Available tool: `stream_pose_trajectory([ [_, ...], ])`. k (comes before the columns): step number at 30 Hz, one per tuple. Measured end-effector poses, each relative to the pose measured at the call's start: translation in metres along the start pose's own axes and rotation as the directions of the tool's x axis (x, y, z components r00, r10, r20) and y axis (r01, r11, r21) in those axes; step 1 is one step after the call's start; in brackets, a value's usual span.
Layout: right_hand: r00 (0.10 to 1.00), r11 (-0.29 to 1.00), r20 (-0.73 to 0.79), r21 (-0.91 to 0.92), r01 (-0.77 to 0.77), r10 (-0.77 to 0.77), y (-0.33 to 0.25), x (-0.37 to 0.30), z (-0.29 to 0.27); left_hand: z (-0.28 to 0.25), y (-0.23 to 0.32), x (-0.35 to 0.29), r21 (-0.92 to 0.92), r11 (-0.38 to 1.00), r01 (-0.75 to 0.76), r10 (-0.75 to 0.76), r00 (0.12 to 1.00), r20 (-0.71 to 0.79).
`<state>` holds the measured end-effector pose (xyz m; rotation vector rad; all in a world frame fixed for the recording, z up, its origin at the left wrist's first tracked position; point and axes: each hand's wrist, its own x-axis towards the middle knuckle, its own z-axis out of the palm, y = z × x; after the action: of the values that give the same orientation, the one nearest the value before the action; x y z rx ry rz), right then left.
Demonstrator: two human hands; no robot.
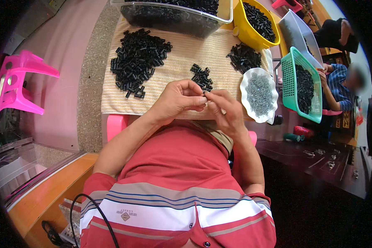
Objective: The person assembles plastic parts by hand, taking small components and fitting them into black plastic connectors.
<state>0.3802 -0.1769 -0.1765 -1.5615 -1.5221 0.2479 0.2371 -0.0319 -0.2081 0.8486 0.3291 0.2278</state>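
At ten o'clock from where my fingertips meet, a large heap of black tubular pieces [138, 62] spreads over the striped towel [175, 47] on the tabletop; they look like stiff, light plastic, apt to roll. My left hand [173, 101] has its grip closed, thumb and forefinger pinched on one small black piece [205, 94], mostly hidden by my fingertips. A small cluster of black pieces [201, 77] lies at twelve, just beyond. I judge the held one hard and smooth, nearly weightless, more likely to slip than to break, so I'd pinch it lightly across its sides, leaving the ends free. My right hand [230, 110] brings its fingertips to the same spot; whether that grip is closed on anything, I cannot tell. Between one and two o'clock sits another black heap [242, 59]. At three, the scalloped white dish [244, 103] holds tiny silvery-grey bits [259, 94], probably springy and easily tangled, best picked out singly with the fingertips.
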Motion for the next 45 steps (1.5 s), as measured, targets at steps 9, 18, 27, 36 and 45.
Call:
stream_pose_trajectory([
  [9,0.919,0.859,0.087,-0.400,-0.321,0.384,0.031,0.037,-0.014,-0.004,0.002,0.004,0.051,0.998,-0.030,0.031,0.999,-0.014],
  [18,0.906,0.743,0.121,-0.620,-0.251,0.406,0.028,0.050,-0.005,-0.003,0.003,0.004,0.068,0.997,-0.045,0.047,0.999,-0.027],
  [27,0.898,0.701,0.191,-0.695,-0.162,0.397,0.025,0.049,-0.008,-0.003,0.001,0.004,0.067,0.997,-0.049,0.052,0.998,-0.045],
  [36,0.924,0.743,0.261,-0.669,-0.034,0.278,0.033,0.045,-0.010,-0.001,0.001,0.004,0.051,0.997,-0.049,0.052,0.996,-0.067],
  [45,0.933,0.795,0.258,-0.605,-0.047,0.251,0.031,0.044,-0.014,-0.003,0.000,0.004,0.048,0.998,-0.046,0.048,0.997,-0.055],
])
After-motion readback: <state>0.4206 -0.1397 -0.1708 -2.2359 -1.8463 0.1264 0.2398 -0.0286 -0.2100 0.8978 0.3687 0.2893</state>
